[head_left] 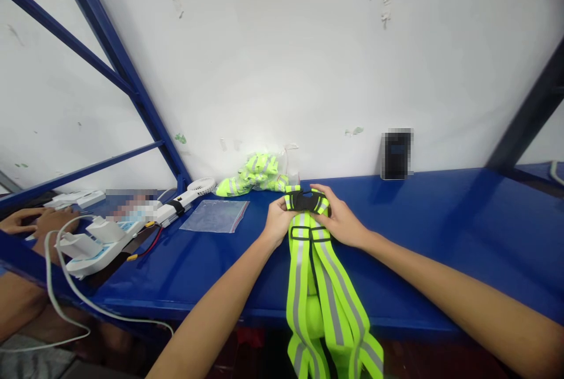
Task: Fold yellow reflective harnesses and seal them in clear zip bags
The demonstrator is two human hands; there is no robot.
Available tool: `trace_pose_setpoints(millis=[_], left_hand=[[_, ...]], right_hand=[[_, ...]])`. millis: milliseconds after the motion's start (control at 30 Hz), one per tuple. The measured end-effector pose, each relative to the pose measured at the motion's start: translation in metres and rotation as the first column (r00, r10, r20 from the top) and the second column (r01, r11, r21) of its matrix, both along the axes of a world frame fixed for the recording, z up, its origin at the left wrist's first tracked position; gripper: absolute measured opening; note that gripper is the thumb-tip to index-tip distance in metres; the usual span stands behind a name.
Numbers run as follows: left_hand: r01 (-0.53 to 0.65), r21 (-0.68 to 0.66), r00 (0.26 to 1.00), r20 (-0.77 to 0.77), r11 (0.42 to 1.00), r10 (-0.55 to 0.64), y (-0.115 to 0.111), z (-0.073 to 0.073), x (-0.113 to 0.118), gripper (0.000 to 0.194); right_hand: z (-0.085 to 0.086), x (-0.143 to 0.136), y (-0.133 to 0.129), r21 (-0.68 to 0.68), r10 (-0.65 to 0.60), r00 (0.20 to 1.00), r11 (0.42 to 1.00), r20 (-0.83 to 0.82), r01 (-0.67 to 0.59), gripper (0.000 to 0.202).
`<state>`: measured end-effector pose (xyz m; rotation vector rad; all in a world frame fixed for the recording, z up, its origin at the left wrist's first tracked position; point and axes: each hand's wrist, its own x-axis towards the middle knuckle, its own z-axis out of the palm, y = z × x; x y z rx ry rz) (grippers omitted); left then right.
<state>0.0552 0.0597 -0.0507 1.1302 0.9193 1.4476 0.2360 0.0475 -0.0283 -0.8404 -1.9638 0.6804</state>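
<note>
A fluorescent yellow reflective vest (300, 267) made of straps with grey stripes hangs over the front edge of the blue table. My left hand (277, 217) grips the left side of its black top piece (304, 201). On the other side, my right hand (341, 217) is closed on the same end, thumb toward me. Black strap sliders (301, 233) sit just below the hands. Behind them, against the wall, lies a heap of more yellow reflective straps (258, 173), partly in clear plastic. To the left, a clear zip bag (215, 215) rests flat on the table.
White power strips (99, 250) with plugs and cables lie at the left, beside a small white fan (200, 186). A co-worker's hands (50, 223) are at the far left. A dark upright device (396, 154) leans on the wall. Blue frame posts (145, 108) flank the table (449, 232).
</note>
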Motion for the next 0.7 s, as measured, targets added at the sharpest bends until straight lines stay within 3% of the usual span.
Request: trace_pose_setpoints(millis=[233, 500, 700], left_hand=[[-0.023, 0.006, 1.000, 0.008, 1.000, 0.023, -0.001, 0.001, 0.001, 0.047], [-0.025, 0.133, 0.996, -0.083, 0.991, 0.036, -0.006, 0.003, 0.006, 0.043], [-0.007, 0.104, 0.996, -0.091, 0.994, 0.017, -0.005, 0.002, 0.005, 0.045]], right_hand=[[-0.001, 0.000, 0.007, -0.059, 0.124, 0.990, 0.990, -0.072, -0.128, 0.057], [-0.011, -0.007, 0.008, -0.008, -0.047, 0.994, 0.999, -0.098, 0.047, 0.060], [-0.007, -0.006, 0.004, -0.011, -0.063, 0.995, 0.998, -0.079, 0.063, 0.061]])
